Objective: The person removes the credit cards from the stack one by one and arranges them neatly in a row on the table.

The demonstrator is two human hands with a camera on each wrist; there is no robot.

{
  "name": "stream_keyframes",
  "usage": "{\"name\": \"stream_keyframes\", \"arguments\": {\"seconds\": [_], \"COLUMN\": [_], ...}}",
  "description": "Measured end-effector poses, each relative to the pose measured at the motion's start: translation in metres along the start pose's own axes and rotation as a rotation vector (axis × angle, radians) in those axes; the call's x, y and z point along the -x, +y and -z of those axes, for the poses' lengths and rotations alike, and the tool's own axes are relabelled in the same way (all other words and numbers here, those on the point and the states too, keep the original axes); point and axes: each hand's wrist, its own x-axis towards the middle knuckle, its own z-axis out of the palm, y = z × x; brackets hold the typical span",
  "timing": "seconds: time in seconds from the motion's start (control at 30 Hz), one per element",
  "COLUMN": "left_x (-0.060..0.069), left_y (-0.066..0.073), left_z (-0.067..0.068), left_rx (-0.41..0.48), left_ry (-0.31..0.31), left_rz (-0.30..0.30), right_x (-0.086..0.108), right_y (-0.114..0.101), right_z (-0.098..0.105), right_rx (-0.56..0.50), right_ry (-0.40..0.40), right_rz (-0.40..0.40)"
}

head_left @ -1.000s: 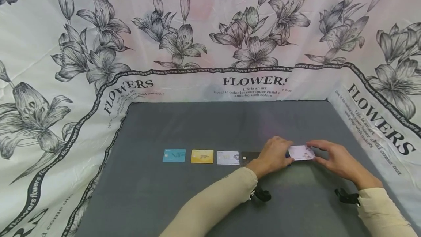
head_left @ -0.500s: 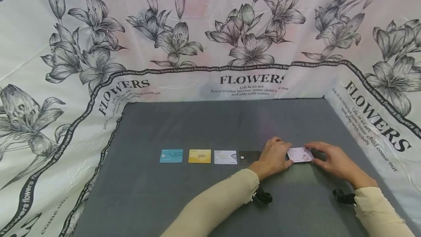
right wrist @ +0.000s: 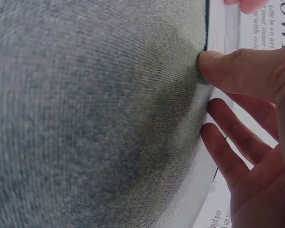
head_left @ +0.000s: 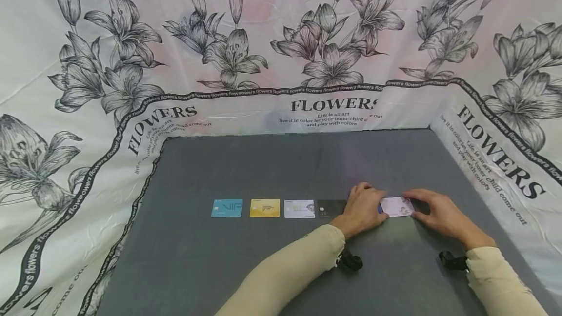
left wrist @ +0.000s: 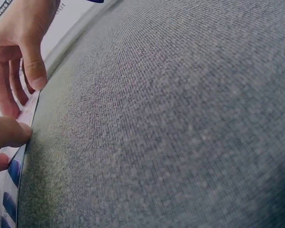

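Note:
In the head view a pale pink card (head_left: 396,207) lies on the grey table between both hands. My left hand (head_left: 362,209) holds its left end, thumb at the near edge and fingers at the far edge. My right hand (head_left: 443,216) pinches the right end the same way. A blue patterned card (left wrist: 10,187) lies beside the pink one, mostly under my left hand. Farther left in the row are a black card (head_left: 327,208), a silver card (head_left: 299,208), a yellow card (head_left: 265,207) and a teal card (head_left: 226,208). My left palm covers the black card's right part.
The grey table (head_left: 246,169) is bordered at the back and sides by a white flower-printed cloth (head_left: 246,111). A black strap end (head_left: 350,261) hangs from the left wrist and another strap (head_left: 452,261) from the right.
The head view has shifted slightly, moving the scene left in the picture. Both hands stay at the pink card. More of the blue card's edge shows than half a second ago.

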Motion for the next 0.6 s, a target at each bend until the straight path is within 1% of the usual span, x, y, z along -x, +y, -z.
{"name": "stream_keyframes", "arguments": {"seconds": [0.23, 0.37, 0.5, 0.6], "left_x": [0.0, 0.001, 0.001, 0.001], "left_y": [-0.003, -0.005, -0.008, -0.013], "left_z": [-0.001, 0.001, 0.006, 0.014], "left_rx": [0.017, 0.027, 0.029, 0.028], "left_ry": [-0.006, -0.018, -0.014, -0.005], "left_rz": [0.021, 0.02, 0.006, -0.009], "right_x": [-0.004, -0.004, -0.003, -0.003], "right_y": [-0.001, -0.001, -0.001, -0.002], "right_z": [-0.001, -0.003, -0.004, -0.002], "right_rx": [0.004, 0.0, -0.005, -0.003], "right_ry": [-0.016, -0.016, 0.0, 0.016], "right_rz": [-0.017, -0.028, -0.035, -0.046]}}
